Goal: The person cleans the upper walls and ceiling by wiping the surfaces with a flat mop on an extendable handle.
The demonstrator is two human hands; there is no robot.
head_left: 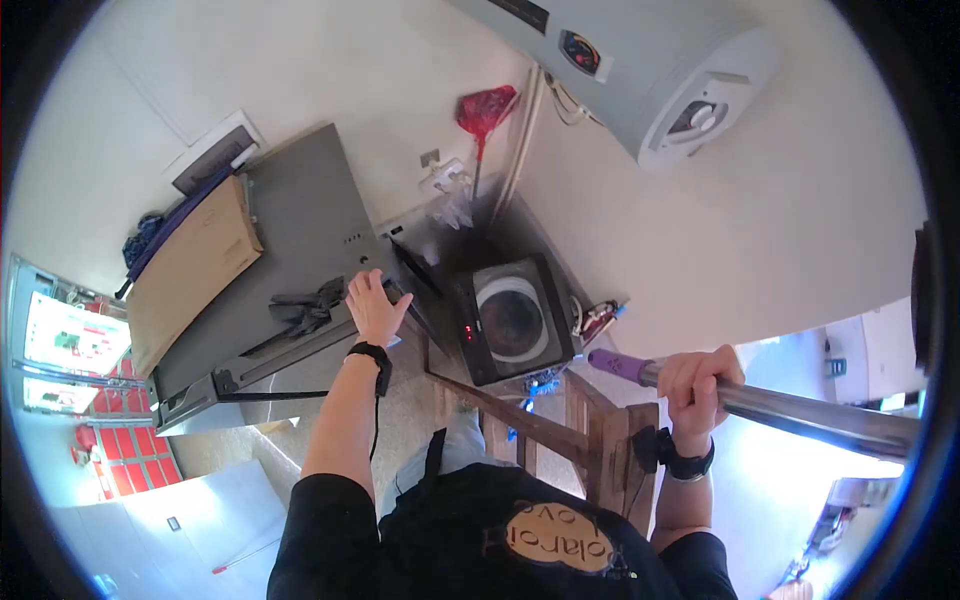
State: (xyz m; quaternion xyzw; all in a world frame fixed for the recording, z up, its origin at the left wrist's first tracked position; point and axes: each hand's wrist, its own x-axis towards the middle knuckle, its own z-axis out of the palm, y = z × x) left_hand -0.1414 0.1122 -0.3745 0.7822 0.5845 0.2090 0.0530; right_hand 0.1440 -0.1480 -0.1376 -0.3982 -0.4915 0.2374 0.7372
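My left hand lies flat, fingers apart, on the front edge of a grey appliance top, next to a dark crumpled cloth. My right hand is wrapped around a metal pole with a purple end cap, which runs off to the right. A black band sits on each wrist.
A top-loading washing machine with red indicator lights stands between my hands. A cardboard piece lies on the grey top. A wooden frame is below the washer. A water heater hangs on the wall, with a red mop head nearby.
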